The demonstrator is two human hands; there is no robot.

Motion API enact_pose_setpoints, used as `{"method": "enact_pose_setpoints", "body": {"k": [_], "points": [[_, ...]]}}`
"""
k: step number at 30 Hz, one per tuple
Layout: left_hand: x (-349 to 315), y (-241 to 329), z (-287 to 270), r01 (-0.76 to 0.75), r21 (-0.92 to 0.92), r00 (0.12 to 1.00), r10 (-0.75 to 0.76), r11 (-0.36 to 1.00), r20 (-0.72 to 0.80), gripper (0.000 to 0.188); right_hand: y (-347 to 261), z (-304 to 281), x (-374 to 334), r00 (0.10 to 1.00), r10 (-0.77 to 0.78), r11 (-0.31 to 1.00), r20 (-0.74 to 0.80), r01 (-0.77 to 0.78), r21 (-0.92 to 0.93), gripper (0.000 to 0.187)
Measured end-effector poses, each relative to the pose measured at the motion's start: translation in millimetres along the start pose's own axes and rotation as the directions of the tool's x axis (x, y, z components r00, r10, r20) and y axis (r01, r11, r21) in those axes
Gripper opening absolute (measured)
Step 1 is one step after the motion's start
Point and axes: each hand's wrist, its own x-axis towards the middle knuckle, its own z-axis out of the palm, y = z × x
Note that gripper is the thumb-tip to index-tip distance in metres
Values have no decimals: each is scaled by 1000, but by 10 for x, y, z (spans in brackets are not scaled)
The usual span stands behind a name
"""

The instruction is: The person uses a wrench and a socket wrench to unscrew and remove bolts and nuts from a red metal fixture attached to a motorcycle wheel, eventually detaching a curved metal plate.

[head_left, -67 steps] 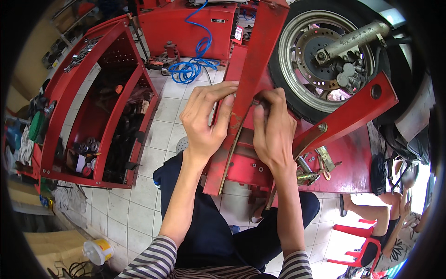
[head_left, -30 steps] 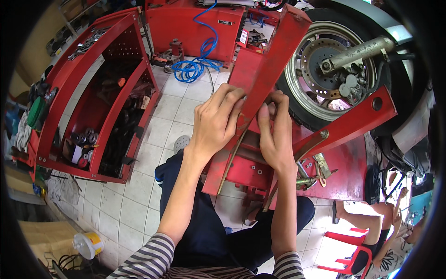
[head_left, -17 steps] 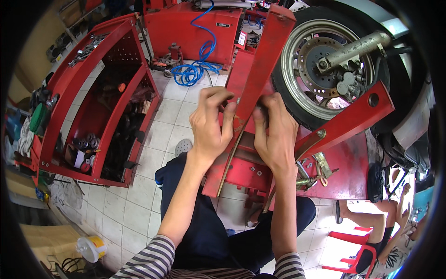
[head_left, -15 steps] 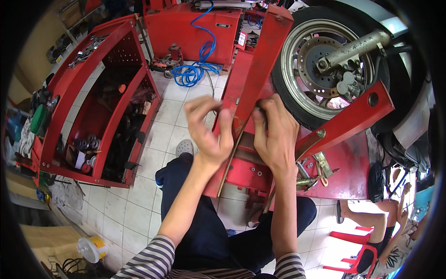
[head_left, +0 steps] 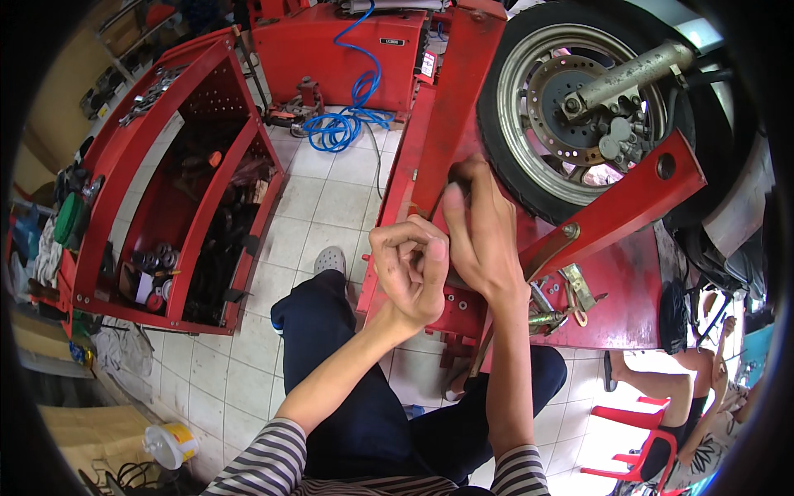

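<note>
My left hand [head_left: 409, 273] is curled palm up beside the right wrist, its thumb folded over bent fingers. Whatever it may hold is hidden. My right hand [head_left: 481, 236] is closed at the lower part of the tall red metal arm [head_left: 459, 91], thumb against bent fingers. A dark bit shows by its fingertips, too small to name. Beyond the hands stands a motorcycle wheel [head_left: 504, 140] with a brake disc. A second red arm [head_left: 620, 202] slants to the right, bolted near its lower end. Both arms rise from a red metal platform [head_left: 628, 289].
Metal clamp parts [head_left: 571, 298] lie on the platform right of my right wrist. At left stands a red tool cart [head_left: 178, 285]. A blue hose [head_left: 335, 132] is coiled on the tiled floor [head_left: 240, 372]. Another person [head_left: 703, 405] sits by a red chair [head_left: 633, 422] at lower right.
My left hand has moved right and down, away from the tall arm's side toward my right wrist, and its fingers have curled in. My right hand stays by the arm, shifted slightly.
</note>
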Motion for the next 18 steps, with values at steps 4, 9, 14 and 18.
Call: {"method": "enact_pose_setpoints", "body": {"k": [4,9,14,18], "points": [[114,-26,-130,-121,56,992,122,991,-20,23,-33,134,-15,993,98,994,-62,-94,63,14],[442,0,-238,-66,562,997,32,825,70,19,-51,165,-40,992,67,997,-111,-71,-32,13],[463,6,-301,-22,572,1000,28,820,-2,15,-52,176,-40,991,89,996,-103,-87,29,14],[532,-7,-308,18,524,1000,-3,852,-29,9,-79,175,-30,991,70,997,-113,-71,-12,15]]}}
